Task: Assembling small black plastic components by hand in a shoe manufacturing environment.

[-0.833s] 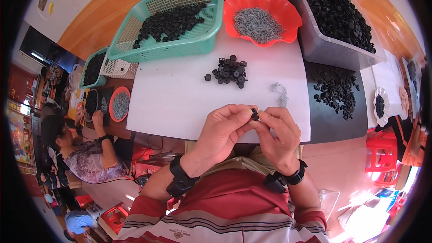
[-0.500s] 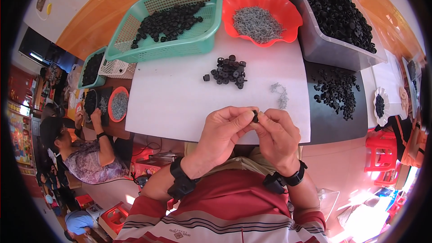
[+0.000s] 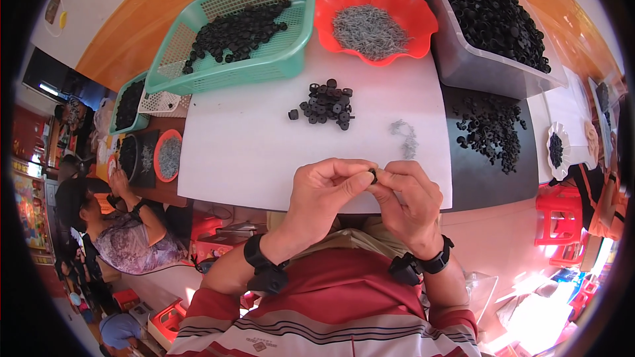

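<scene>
My left hand (image 3: 323,195) and my right hand (image 3: 408,198) meet fingertip to fingertip over the near edge of the white table top (image 3: 251,152). Between them they pinch one small black ring-shaped part (image 3: 373,174); most of it is hidden by the fingers. A small heap of the same black parts (image 3: 325,104) lies on the table ahead of my hands. A little cluster of thin grey metal pins (image 3: 405,137) lies just beyond my right hand.
At the back stand a green mesh basket of black parts (image 3: 233,32), a red bowl of grey pins (image 3: 374,21) and a grey bin full of black parts (image 3: 491,20). Loose black parts (image 3: 488,131) lie on a dark surface to the right. Another person (image 3: 116,231) works at the left.
Both hands stay together at the table's near edge, only the fingers shifting slightly around the small black part.
</scene>
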Demonstrator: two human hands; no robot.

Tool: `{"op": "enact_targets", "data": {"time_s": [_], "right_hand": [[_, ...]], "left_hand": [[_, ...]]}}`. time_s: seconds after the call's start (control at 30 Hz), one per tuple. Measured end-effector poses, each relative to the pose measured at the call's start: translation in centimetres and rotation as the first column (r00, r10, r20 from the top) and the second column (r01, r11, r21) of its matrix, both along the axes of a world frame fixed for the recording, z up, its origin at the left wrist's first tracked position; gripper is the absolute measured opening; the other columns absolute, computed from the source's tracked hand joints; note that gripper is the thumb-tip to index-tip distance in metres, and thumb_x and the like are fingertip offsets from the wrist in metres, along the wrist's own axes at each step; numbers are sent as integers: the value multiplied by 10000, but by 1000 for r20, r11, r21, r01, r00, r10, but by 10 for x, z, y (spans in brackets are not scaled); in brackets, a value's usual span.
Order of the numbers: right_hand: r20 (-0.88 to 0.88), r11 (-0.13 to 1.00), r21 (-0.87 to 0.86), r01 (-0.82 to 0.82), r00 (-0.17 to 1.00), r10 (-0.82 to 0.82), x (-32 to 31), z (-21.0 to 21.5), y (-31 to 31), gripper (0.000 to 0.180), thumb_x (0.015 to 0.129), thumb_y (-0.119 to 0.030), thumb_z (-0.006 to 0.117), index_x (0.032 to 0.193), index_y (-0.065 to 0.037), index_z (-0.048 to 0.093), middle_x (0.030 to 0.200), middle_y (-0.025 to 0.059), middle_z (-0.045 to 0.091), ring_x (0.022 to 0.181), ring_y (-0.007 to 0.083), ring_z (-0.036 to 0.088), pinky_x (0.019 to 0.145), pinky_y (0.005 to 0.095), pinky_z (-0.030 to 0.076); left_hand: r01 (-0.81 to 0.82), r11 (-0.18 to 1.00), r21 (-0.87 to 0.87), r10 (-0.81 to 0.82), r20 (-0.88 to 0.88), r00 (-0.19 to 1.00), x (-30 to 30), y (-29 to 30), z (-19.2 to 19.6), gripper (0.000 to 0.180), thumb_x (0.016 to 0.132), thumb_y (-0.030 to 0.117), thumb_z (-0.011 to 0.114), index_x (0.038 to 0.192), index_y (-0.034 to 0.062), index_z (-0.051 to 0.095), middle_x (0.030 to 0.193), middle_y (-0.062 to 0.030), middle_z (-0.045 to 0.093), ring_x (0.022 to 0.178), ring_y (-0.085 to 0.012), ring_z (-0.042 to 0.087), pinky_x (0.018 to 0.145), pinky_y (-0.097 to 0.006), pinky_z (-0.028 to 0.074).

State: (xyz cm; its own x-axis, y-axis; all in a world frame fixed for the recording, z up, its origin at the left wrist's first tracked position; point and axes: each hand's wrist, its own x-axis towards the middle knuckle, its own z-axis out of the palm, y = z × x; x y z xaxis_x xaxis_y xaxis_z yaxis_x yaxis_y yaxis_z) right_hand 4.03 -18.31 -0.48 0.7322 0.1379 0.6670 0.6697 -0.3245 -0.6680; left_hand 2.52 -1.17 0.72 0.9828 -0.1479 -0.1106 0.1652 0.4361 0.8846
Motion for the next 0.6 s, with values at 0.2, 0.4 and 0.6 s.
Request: {"op": "enact_targets", "data": {"time_s": [0.2, 0.4, 0.6], "right_hand": [[31, 995, -103, -11, 999, 14, 0, 1, -5, 260, 743, 60, 813, 949, -28, 682, 897, 100, 662, 613, 248, 654, 508, 332, 521], [90, 984, -173, -39, 994, 55, 5, 1, -4, 233, 764, 43, 795, 948, -33, 674, 871, 86, 643, 605, 250, 646, 501, 353, 518], [-20, 978, -180, -105, 994, 103, 7, 16, 3, 245, 762, -1, 831, 946, -43, 674, 867, 81, 647, 597, 239, 640, 495, 342, 508]], "left_hand": [[-31, 997, 67, 28, 50, 998, -6, -4, -6, 177, 992, 56, 691, 1121, -64, 712, 1136, -125, 726, 1011, -135, 670, 935, -301, 562], [-77, 995, 61, 72, 83, 994, -11, -5, -12, 163, 984, 38, 695, 1116, -56, 709, 1161, -133, 717, 1011, -134, 670, 932, -291, 563], [-108, 988, 114, 95, 115, 989, -9, 9, 2, 141, 965, -6, 701, 1099, -50, 709, 1155, -132, 717, 1024, -132, 665, 925, -290, 566]]}}
